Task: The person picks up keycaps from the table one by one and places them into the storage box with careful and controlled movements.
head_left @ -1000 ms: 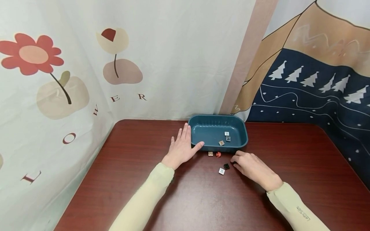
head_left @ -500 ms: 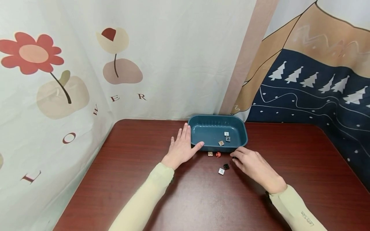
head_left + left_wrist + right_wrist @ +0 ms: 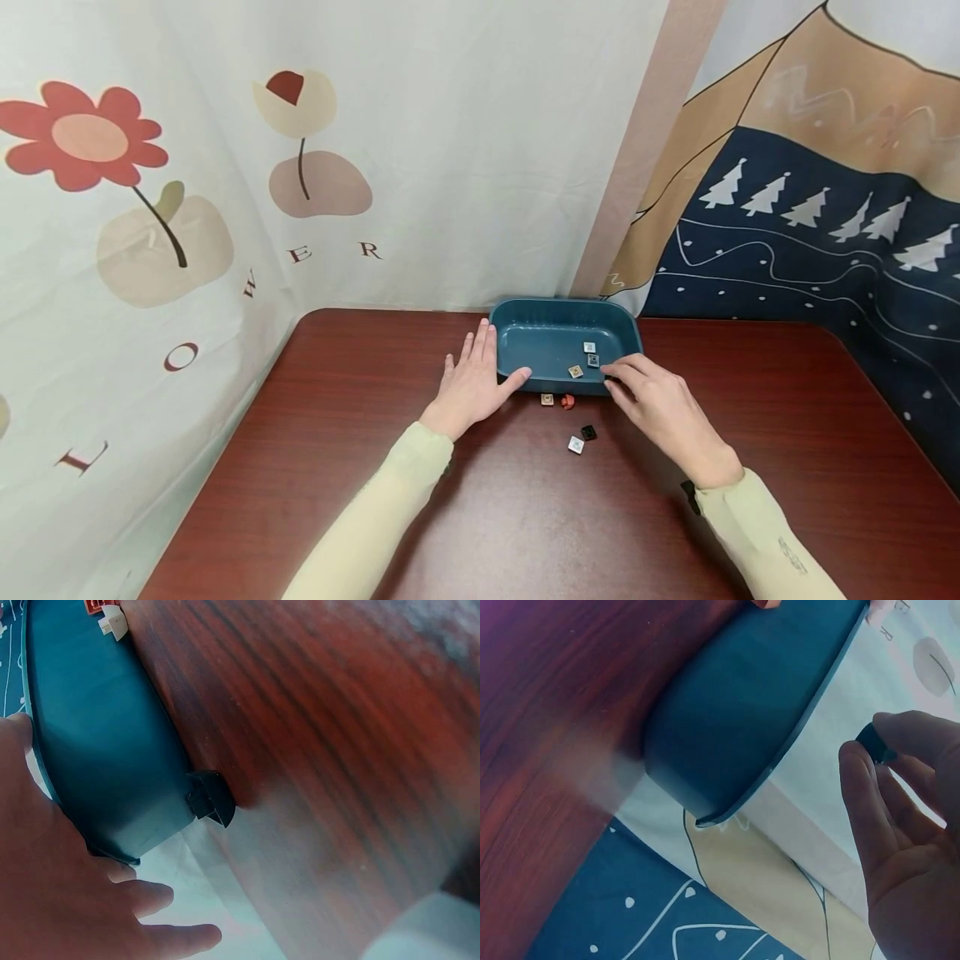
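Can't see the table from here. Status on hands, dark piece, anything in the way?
Right hand pinching small dark piece, near right end of blue tray. Left hand at tray's left end. Nothing seen in the way.

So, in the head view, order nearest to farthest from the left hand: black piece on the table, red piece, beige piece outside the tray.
1. Beige piece: at the near side of the tray.
2. Red piece: just right of beige.
3. Black piece: farther right, lower in frame.
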The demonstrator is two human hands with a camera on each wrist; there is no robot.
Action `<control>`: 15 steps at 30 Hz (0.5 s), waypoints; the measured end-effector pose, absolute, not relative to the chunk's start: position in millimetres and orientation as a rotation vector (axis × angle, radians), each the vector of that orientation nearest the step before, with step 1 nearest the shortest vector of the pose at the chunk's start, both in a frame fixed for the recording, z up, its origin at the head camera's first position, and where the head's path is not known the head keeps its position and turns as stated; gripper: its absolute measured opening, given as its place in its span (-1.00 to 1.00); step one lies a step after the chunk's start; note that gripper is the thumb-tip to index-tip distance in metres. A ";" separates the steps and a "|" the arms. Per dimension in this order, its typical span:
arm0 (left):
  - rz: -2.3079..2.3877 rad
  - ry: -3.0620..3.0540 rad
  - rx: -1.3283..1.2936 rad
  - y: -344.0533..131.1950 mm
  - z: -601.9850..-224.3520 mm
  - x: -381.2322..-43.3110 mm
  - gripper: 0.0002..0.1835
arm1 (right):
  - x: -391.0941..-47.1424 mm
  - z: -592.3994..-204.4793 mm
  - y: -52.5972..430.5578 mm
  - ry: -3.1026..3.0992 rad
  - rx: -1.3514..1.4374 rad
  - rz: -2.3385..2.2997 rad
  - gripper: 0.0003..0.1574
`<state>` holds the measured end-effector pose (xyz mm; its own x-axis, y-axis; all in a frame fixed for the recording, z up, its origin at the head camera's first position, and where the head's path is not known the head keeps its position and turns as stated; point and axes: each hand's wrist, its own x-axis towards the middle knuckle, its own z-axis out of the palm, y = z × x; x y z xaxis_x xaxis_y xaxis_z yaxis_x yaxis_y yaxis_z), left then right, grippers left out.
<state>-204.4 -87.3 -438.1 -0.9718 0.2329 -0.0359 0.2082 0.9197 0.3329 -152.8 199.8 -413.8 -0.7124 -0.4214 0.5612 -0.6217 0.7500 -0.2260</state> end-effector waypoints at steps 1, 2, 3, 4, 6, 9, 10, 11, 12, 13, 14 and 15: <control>0.509 3.005 0.346 -87.3 -438.0 -204.5 0.13 | -153.8 -413.0 199.5 -2.470 0.774 0.562 -0.67; 0.509 3.006 0.346 -87.4 -437.8 -204.4 0.13 | -154.9 -412.7 199.3 -2.474 0.763 0.566 -0.67; 0.510 3.006 0.346 -87.4 -437.8 -204.2 0.13 | -156.3 -412.3 199.1 -2.477 0.753 0.570 -0.67; 0.506 3.006 0.346 -87.4 -438.0 -204.5 0.13 | -157.9 -412.3 198.9 -2.477 0.745 0.576 -0.67; 0.508 3.006 0.347 -87.5 -438.4 -204.8 0.12 | -161.2 -412.7 198.4 -2.470 0.731 0.586 -0.69; 0.511 3.006 0.348 -87.3 -438.3 -204.6 0.12 | -166.9 -414.2 197.7 -2.450 0.719 0.595 -0.70; 0.509 3.006 0.348 -87.3 -438.3 -204.7 0.12 | -168.5 -414.6 197.5 -2.446 0.715 0.597 -0.71; 0.511 3.007 0.348 -87.3 -437.9 -204.3 0.12 | -170.1 -415.0 197.3 -2.445 0.710 0.599 -0.71; 0.512 3.008 0.349 -87.2 -437.6 -204.0 0.13 | -171.7 -415.3 197.2 -2.447 0.703 0.600 -0.71; 0.508 3.007 0.348 -87.1 -437.3 -203.8 0.13 | -173.1 -415.5 196.9 -2.454 0.694 0.606 -0.71; 0.505 3.008 0.348 -87.1 -437.3 -203.9 0.13 | -174.4 -415.5 196.6 -2.466 0.685 0.612 -0.70; 0.504 3.010 0.349 -87.0 -437.2 -203.9 0.13 | -175.8 -415.5 196.2 -2.483 0.672 0.619 -0.68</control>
